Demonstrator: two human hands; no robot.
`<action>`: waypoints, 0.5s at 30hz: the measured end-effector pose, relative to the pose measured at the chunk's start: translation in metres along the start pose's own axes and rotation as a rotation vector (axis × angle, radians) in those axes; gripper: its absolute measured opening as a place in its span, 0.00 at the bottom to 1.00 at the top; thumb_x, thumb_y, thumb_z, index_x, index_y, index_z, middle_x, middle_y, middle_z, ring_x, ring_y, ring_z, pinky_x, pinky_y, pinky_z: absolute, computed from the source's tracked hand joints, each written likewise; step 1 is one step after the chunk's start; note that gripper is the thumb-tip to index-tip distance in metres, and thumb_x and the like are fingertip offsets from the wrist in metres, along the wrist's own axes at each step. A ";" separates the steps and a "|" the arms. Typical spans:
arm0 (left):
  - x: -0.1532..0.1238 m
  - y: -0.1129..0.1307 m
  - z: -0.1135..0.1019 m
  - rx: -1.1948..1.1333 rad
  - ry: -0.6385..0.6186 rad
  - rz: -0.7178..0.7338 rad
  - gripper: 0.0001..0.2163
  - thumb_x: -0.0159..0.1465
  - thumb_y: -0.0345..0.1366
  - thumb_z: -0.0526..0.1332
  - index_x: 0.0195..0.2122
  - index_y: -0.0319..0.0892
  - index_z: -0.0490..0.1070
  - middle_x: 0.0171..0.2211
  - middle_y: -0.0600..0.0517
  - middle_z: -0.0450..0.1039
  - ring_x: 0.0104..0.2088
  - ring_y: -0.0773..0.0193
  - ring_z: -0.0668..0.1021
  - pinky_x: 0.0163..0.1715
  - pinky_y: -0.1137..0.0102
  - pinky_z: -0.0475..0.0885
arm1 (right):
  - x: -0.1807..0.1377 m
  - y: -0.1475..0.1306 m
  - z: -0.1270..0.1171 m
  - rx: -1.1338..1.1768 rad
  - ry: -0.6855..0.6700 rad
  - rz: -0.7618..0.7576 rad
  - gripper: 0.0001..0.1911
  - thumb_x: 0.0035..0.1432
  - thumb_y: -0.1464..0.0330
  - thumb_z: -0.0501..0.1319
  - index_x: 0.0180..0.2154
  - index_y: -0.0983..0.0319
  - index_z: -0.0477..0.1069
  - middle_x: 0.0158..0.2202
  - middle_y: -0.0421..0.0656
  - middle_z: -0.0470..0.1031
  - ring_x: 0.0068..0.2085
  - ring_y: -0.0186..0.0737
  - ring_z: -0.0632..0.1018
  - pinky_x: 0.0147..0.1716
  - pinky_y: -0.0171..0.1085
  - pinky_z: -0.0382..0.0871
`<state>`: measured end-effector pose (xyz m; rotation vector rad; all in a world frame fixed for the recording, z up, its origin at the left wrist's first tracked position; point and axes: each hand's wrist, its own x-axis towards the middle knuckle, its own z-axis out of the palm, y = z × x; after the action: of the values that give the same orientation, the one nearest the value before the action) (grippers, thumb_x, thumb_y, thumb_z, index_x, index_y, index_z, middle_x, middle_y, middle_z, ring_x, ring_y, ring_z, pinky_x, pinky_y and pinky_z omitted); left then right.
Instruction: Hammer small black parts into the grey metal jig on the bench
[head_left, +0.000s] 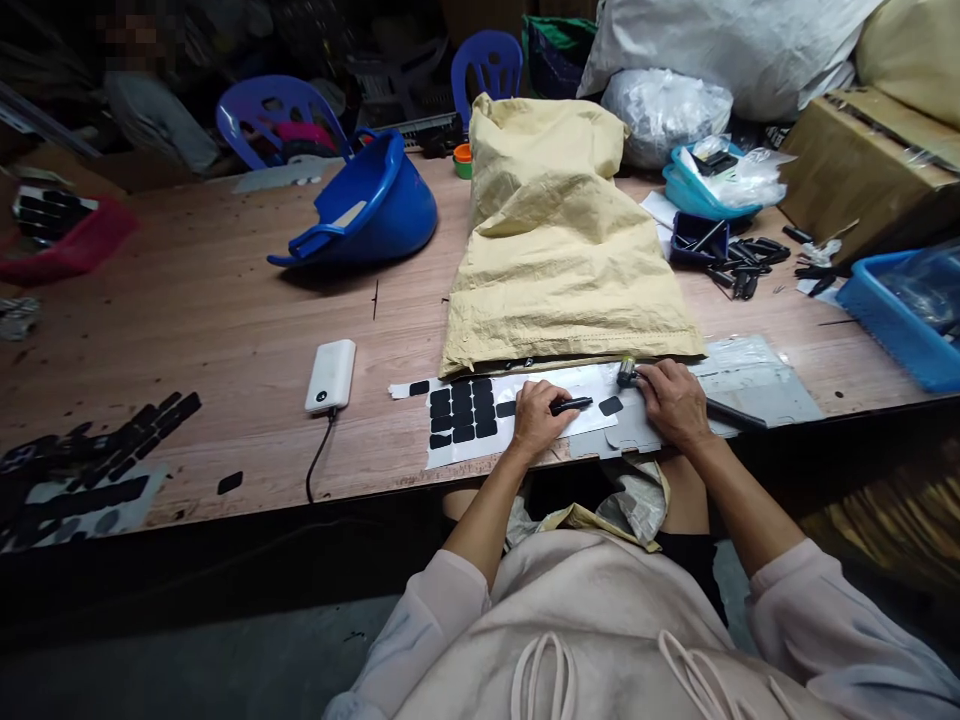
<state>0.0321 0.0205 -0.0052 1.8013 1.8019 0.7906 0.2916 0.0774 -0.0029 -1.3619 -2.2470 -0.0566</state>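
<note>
My left hand (536, 415) rests on a white backing sheet (517, 410) at the table's front edge, fingers closed on a slim black pen-like part (571, 405). Several black rectangular pads (463, 410) sit in rows on the sheet's left half; one loose black pad (610, 405) lies between my hands. My right hand (673, 400) is closed around a small black piece with a yellowish end (627, 373), pressing it on the sheet just right of the loose pad.
A tan woven sack (559, 240) lies right behind the sheet. A white power bank (331, 375) with its cable sits to the left. A tipped blue bucket (367, 205), blue trays (900, 310), black parts (746, 262) and more pad sheets (90, 470) surround the wooden table (225, 330).
</note>
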 end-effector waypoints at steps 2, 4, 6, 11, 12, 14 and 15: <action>0.000 0.001 -0.001 -0.010 -0.001 -0.002 0.06 0.59 0.33 0.75 0.36 0.47 0.80 0.38 0.52 0.79 0.47 0.54 0.75 0.52 0.59 0.69 | -0.003 -0.019 -0.008 0.094 0.032 0.024 0.14 0.73 0.64 0.55 0.52 0.58 0.77 0.41 0.47 0.75 0.42 0.45 0.75 0.40 0.41 0.69; -0.001 0.002 -0.001 -0.019 -0.001 -0.002 0.07 0.59 0.33 0.75 0.36 0.47 0.80 0.38 0.52 0.79 0.47 0.54 0.74 0.52 0.59 0.69 | -0.009 -0.041 -0.014 0.236 0.062 0.020 0.15 0.74 0.64 0.54 0.55 0.56 0.75 0.44 0.46 0.76 0.43 0.43 0.78 0.39 0.40 0.71; -0.001 0.003 -0.001 -0.021 -0.005 -0.005 0.07 0.59 0.33 0.75 0.36 0.47 0.80 0.38 0.52 0.79 0.47 0.54 0.74 0.52 0.59 0.69 | -0.014 -0.061 -0.017 0.377 0.045 -0.010 0.16 0.75 0.65 0.54 0.58 0.54 0.74 0.44 0.45 0.77 0.43 0.42 0.79 0.44 0.40 0.74; -0.001 0.004 -0.001 -0.028 -0.004 -0.004 0.06 0.60 0.35 0.75 0.37 0.47 0.81 0.38 0.52 0.79 0.47 0.54 0.74 0.52 0.59 0.69 | -0.019 -0.087 -0.016 0.427 0.004 -0.011 0.16 0.75 0.66 0.55 0.58 0.53 0.74 0.39 0.43 0.77 0.37 0.41 0.79 0.39 0.39 0.74; 0.000 0.003 -0.001 -0.031 -0.002 -0.001 0.06 0.60 0.36 0.75 0.37 0.47 0.81 0.38 0.52 0.79 0.47 0.54 0.74 0.52 0.59 0.69 | -0.019 -0.090 -0.016 0.419 0.006 -0.006 0.16 0.75 0.66 0.55 0.58 0.53 0.74 0.39 0.43 0.77 0.37 0.41 0.79 0.38 0.39 0.74; 0.000 0.003 0.000 -0.038 -0.001 0.002 0.06 0.60 0.36 0.75 0.37 0.47 0.81 0.38 0.52 0.79 0.46 0.55 0.74 0.51 0.59 0.68 | -0.018 -0.093 -0.015 0.406 0.011 0.003 0.16 0.75 0.66 0.54 0.59 0.53 0.74 0.40 0.44 0.78 0.39 0.41 0.79 0.40 0.40 0.74; 0.000 0.002 0.000 -0.041 -0.001 0.002 0.06 0.60 0.36 0.75 0.36 0.47 0.80 0.38 0.52 0.79 0.46 0.55 0.74 0.51 0.59 0.68 | -0.018 -0.095 -0.014 0.394 0.008 0.006 0.17 0.75 0.65 0.54 0.59 0.53 0.74 0.41 0.44 0.78 0.40 0.41 0.79 0.40 0.40 0.75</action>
<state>0.0342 0.0201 -0.0038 1.7775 1.7701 0.8212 0.2245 0.0112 0.0225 -1.1504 -2.1036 0.3633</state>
